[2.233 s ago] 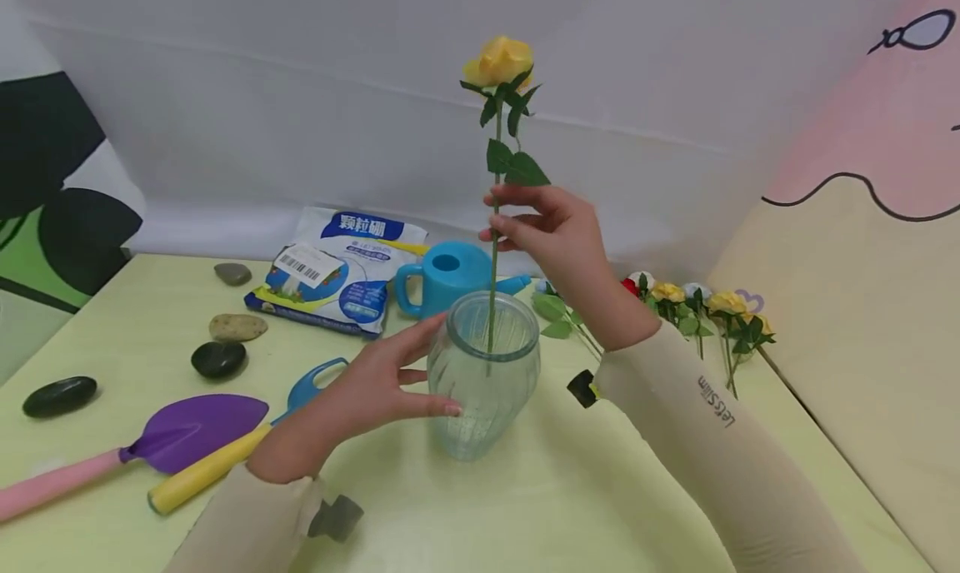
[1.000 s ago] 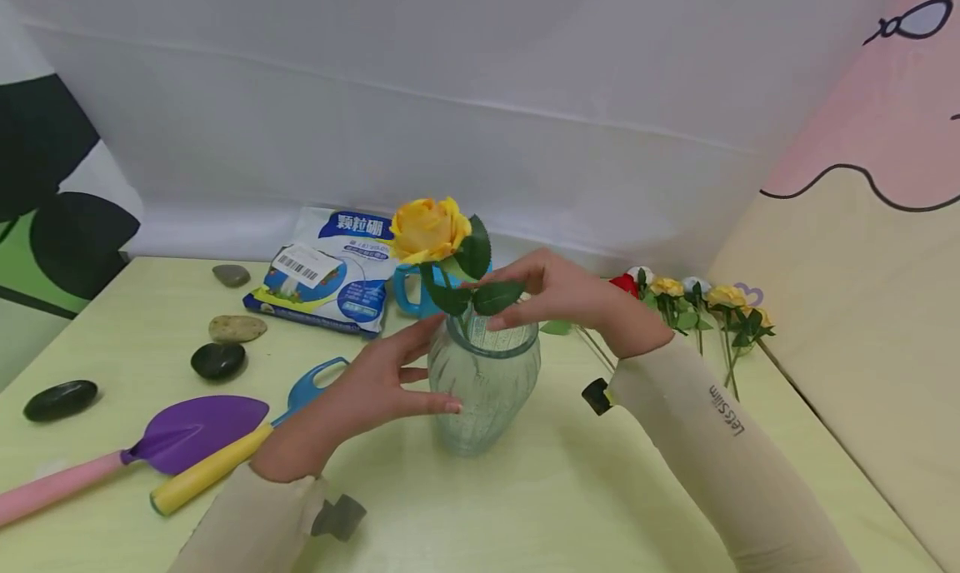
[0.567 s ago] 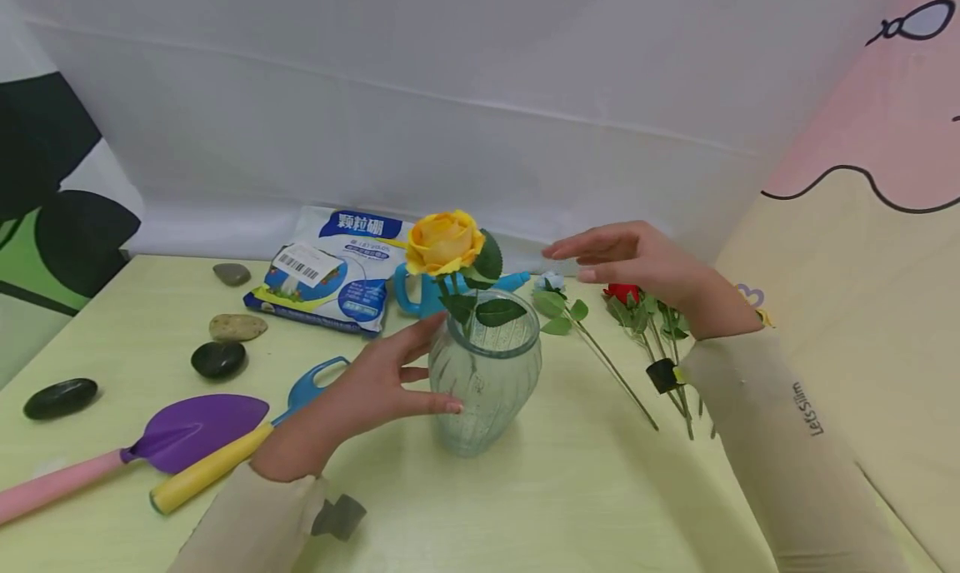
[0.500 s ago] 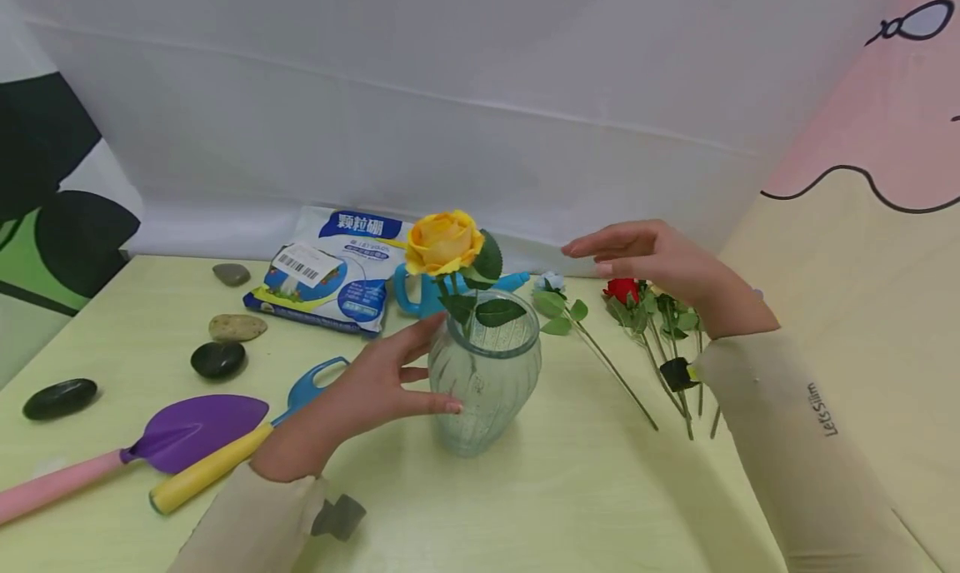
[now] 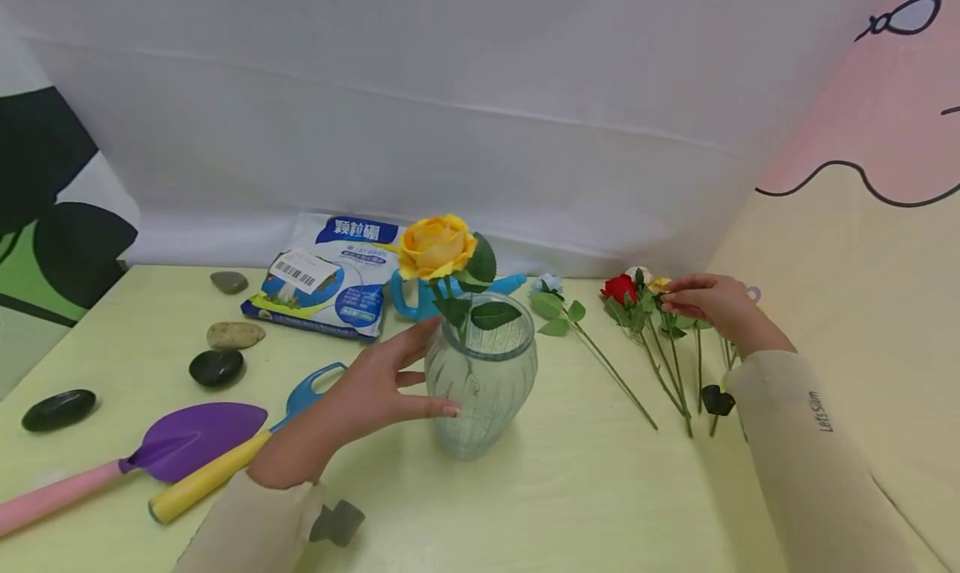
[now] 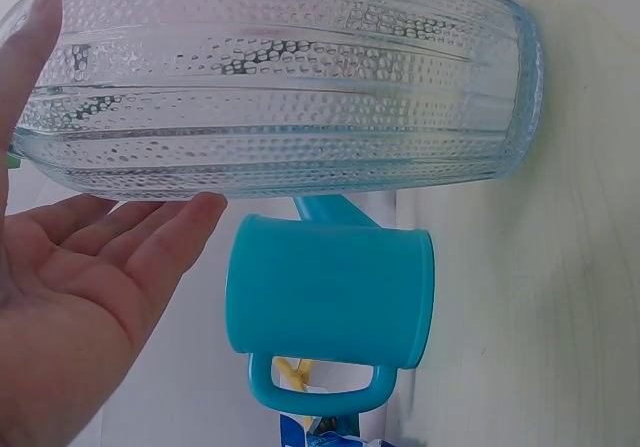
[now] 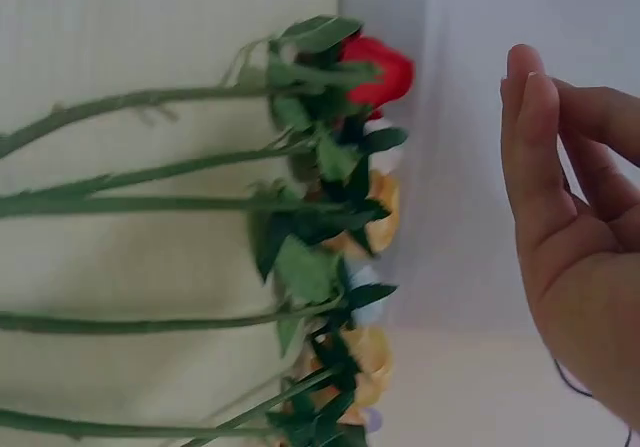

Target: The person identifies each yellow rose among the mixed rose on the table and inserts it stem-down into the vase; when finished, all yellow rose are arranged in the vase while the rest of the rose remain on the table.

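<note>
A clear ribbed glass vase (image 5: 480,402) stands upright, with one yellow artificial rose (image 5: 437,248) leaning left in its mouth. My left hand (image 5: 371,394) holds the vase's left side, thumb in front and fingers behind; the left wrist view shows these fingers (image 6: 165,252) against the glass. At the right my right hand (image 5: 716,302) hovers by the heads of several lying roses, near a yellow rose (image 5: 659,285) and a red rose (image 5: 619,289). In the right wrist view its thumb and fingers come close together, hold nothing and are apart from the flowers.
A pale blue flower (image 5: 547,283) lies right of the vase. Behind stand a blue watering can (image 6: 330,287) and a printed bag (image 5: 330,277). To the left lie a purple trowel (image 5: 198,440), a yellow-handled tool (image 5: 206,477) and several stones (image 5: 217,367).
My right hand lowered the yellow rose into the vase, let it go, and moved right and down to the lying roses. The left hand has stayed on the vase.
</note>
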Demonstrator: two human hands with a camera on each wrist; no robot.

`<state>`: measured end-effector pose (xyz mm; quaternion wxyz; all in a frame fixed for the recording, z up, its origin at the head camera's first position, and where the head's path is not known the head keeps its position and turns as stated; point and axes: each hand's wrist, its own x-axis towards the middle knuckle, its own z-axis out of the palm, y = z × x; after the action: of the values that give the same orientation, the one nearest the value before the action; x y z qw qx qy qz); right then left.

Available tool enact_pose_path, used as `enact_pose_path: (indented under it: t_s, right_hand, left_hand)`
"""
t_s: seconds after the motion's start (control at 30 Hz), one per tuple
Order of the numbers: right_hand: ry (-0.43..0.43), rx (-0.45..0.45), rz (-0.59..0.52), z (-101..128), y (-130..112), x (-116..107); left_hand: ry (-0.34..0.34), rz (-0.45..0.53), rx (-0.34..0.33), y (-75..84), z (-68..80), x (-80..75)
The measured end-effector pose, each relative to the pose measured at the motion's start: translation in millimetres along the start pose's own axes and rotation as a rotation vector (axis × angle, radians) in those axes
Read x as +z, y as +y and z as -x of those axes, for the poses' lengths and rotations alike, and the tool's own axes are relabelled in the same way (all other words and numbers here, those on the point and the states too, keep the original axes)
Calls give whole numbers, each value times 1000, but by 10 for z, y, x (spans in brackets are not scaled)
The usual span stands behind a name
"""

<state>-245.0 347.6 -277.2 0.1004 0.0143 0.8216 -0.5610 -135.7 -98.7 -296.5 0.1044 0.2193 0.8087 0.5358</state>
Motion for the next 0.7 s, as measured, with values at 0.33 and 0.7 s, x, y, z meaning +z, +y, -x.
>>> enact_pose_path:
  t_s: [0.33,0.7]
  right_hand:
    - [47,107,216,-31,569,-20]
    - [69,170,331,-154,721,5]
  left_hand:
    - [5,6,-14,23,14,-4]
    - [0,27,8,13,6,0]
